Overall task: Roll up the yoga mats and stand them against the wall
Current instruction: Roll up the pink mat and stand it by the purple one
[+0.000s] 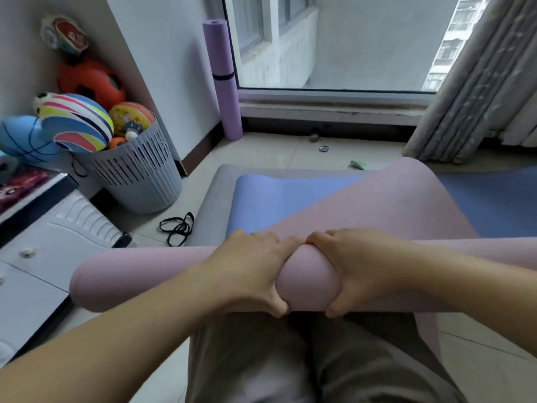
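Seeming soft and light, the pink mat (pixel 308 274) is likely best gripped round the thick middle of its roll. It is squeezed there by the left hand (pixel 250 271) and right hand (pixel 366 269), side by side, above the lap, near the blue mat (pixel 276 199). It is pale, smooth and partly rolled.

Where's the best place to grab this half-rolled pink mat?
Grip the roll of the pink mat from above, fingers over the far side, thumbs under the near. It lies long and crosswise, so left hand and right hand may steer it better spread wider.
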